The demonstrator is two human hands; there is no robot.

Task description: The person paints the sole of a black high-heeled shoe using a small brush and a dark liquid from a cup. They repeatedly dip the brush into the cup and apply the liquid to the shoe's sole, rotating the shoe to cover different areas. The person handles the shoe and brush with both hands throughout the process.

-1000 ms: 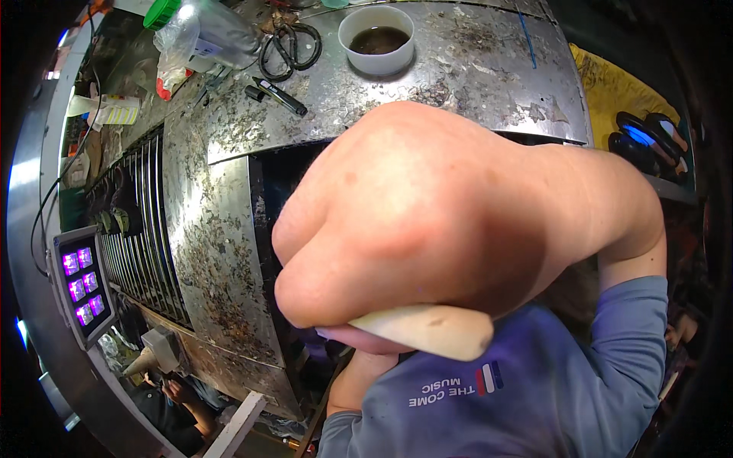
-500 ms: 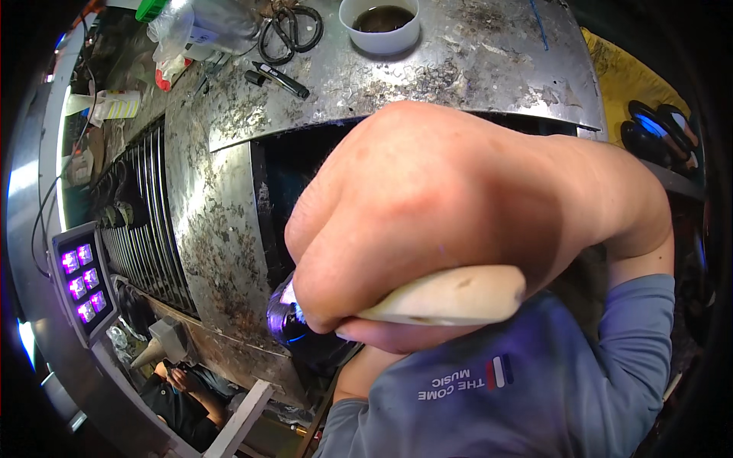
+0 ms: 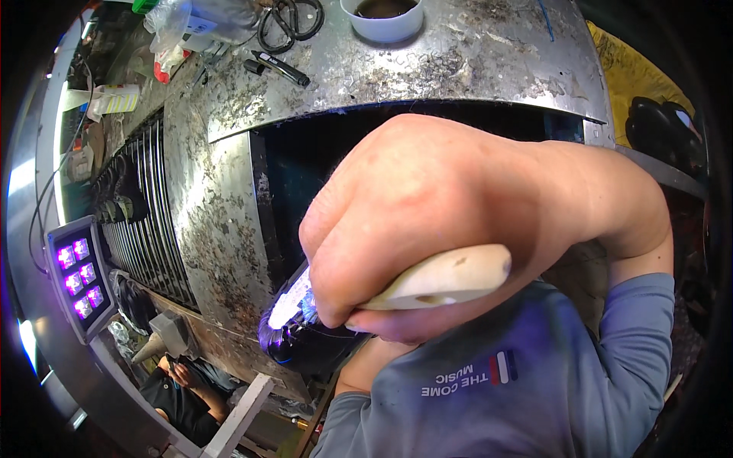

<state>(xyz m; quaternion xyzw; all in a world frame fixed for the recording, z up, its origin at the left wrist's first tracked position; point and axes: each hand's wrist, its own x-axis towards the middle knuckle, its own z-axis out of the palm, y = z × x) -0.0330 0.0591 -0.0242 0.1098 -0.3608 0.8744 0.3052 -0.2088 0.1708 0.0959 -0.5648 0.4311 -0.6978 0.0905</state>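
The right hand grasps the pale handle; left hand hidden, hold untellable; slippage could jar the dark object left of the handle.

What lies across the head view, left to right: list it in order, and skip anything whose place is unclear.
Lamp panel with purple lights → black marker → pale handle gripped in the right hand → thin blue strip → yellow sheet.
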